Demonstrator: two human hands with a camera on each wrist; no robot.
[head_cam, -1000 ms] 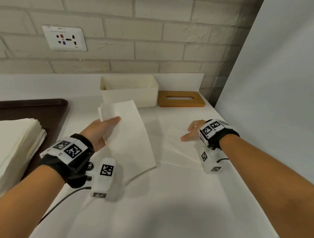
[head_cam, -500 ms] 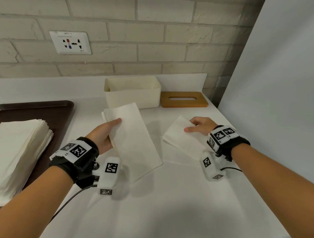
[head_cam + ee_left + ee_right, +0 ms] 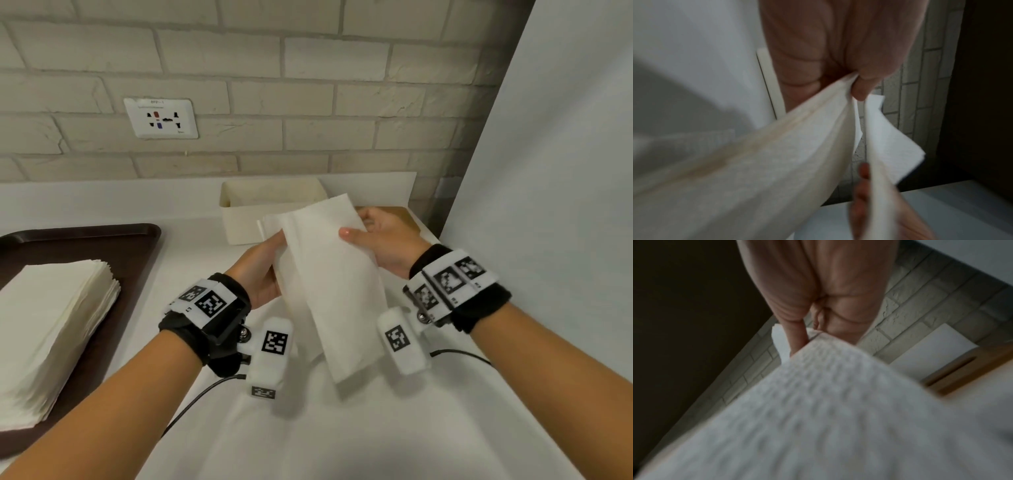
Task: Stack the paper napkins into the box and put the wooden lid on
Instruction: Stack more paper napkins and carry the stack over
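Brick-walled counter: left hand (image 3: 263,263) and right hand (image 3: 383,240) each pinch paper napkins (image 3: 329,274), squaring them together; box (image 3: 246,219) waits just beyond, wooden lid (image 3: 962,369) behind the right hand.

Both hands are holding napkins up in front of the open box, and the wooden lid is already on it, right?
Not quite. The wooden lid is not on the box; the head view shows the box open, with the lid flat on the counter beside it, behind the right hand. The rest holds: the left hand and right hand hold napkins up before it.
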